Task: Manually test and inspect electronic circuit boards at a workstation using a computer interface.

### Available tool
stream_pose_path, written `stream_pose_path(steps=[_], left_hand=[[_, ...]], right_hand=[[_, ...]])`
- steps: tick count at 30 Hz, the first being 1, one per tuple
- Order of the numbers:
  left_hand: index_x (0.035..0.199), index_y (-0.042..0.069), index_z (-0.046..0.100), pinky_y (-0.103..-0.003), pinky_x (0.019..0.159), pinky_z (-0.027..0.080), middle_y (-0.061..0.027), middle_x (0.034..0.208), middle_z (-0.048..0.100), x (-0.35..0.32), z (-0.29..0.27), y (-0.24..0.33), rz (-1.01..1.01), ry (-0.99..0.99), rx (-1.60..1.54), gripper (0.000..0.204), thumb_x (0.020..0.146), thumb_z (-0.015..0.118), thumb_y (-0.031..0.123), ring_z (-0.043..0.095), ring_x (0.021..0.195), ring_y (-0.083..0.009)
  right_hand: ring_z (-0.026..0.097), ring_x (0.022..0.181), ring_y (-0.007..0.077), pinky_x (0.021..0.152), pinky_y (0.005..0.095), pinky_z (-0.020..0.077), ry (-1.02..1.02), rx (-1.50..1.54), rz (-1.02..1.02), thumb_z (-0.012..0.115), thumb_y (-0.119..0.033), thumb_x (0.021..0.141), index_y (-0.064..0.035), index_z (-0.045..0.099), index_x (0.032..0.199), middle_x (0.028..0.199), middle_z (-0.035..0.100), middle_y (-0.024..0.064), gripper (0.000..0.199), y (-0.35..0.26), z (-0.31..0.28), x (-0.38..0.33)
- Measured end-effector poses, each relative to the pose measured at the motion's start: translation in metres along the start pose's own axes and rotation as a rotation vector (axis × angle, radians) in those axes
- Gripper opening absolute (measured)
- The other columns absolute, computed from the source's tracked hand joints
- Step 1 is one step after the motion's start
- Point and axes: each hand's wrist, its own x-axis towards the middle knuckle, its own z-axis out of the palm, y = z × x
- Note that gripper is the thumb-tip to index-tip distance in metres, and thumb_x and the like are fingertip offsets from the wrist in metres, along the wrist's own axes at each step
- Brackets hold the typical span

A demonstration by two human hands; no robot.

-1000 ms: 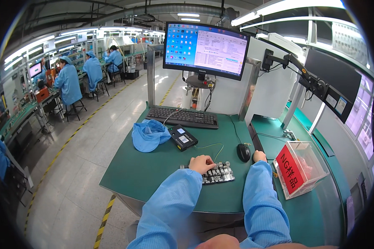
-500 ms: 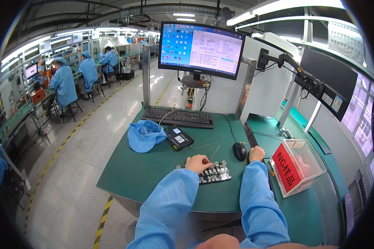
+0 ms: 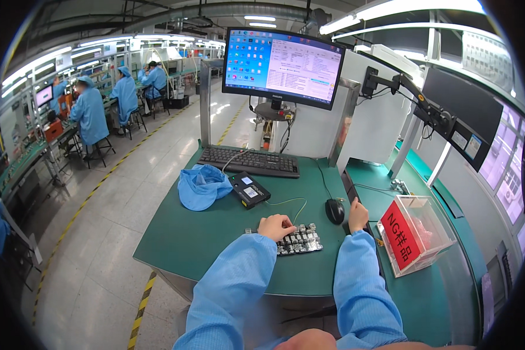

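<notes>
1. The left hand (image 3: 276, 227) rests over the upper left part of the board (image 3: 302, 241), fingers curled down; I cannot tell whether they grip anything.
2. The board, set with rows of small pale and dark parts, lies flat on the green table (image 3: 210, 245), near its front edge.
3. The right hand (image 3: 357, 218) is partly curled just right of the mouse (image 3: 335, 211); whether it holds something, I cannot tell.
4. A thin wire (image 3: 300, 205) runs from the black box (image 3: 251, 191) toward the board.
5. The blue cap (image 3: 200, 188) lies beside the box, the keyboard (image 3: 249, 161) behind them.
6. A clear bin (image 3: 431, 248) with a red label stands to the right.
</notes>
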Motion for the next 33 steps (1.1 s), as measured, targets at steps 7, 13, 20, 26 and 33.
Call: stream_pose_path(steps=[7,13,20,26,33], left_hand=[[0.077,0.013,0.067,-0.034,0.075,0.042,-0.0026,0.079,0.064,-0.005,0.001,0.005,0.043,0.045,0.042,0.030,0.074,0.069,0.043,0.062,0.077,-0.0189],[0.077,0.010,0.067,-0.032,0.070,0.047,-0.0043,0.078,0.065,-0.003,0.004,0.005,0.071,0.075,0.057,0.029,0.074,0.070,0.039,0.063,0.074,-0.0193],[0.079,0.015,0.067,-0.034,0.074,0.040,-0.0014,0.082,0.065,-0.004,0.001,0.003,0.033,0.030,0.001,0.026,0.075,0.067,0.041,0.061,0.081,-0.0194],[0.079,0.015,0.068,-0.035,0.074,0.042,-0.0023,0.081,0.065,-0.007,0.001,0.003,0.033,0.031,0.021,0.027,0.075,0.067,0.042,0.062,0.081,-0.0197],[0.079,0.014,0.068,-0.034,0.075,0.042,-0.0023,0.081,0.065,-0.003,-0.001,0.005,0.004,0.007,-0.009,0.027,0.075,0.068,0.041,0.062,0.081,-0.0191]], right_hand=[[0.055,0.061,0.0419,0.054,0.0473,0.0404,0.100,0.339,0.066,0.043,-0.037,0.096,0.0010,0.059,0.065,0.062,0.057,0.0209,0.052,0.001,-0.003,0.002],[0.055,0.055,0.0381,0.049,0.0450,0.0405,0.121,0.354,-0.326,0.050,-0.030,0.094,-0.0050,0.057,0.066,0.058,0.055,0.0169,0.039,-0.030,-0.002,-0.015],[0.054,0.080,0.0308,0.074,0.0403,0.0415,0.107,0.259,-0.646,0.056,-0.013,0.085,-0.0057,0.054,0.086,0.081,0.056,0.0107,0.007,-0.063,-0.015,-0.025],[0.047,0.098,0.0289,0.084,0.0415,0.0374,-0.014,0.175,-0.564,0.062,-0.014,0.074,-0.0082,0.059,0.099,0.098,0.051,0.0109,0.026,-0.054,-0.014,-0.031],[0.048,0.099,0.0317,0.082,0.0421,0.0408,-0.096,0.168,-0.494,0.068,-0.017,0.069,-0.0116,0.061,0.101,0.103,0.049,0.0121,0.033,-0.041,-0.006,-0.033]])
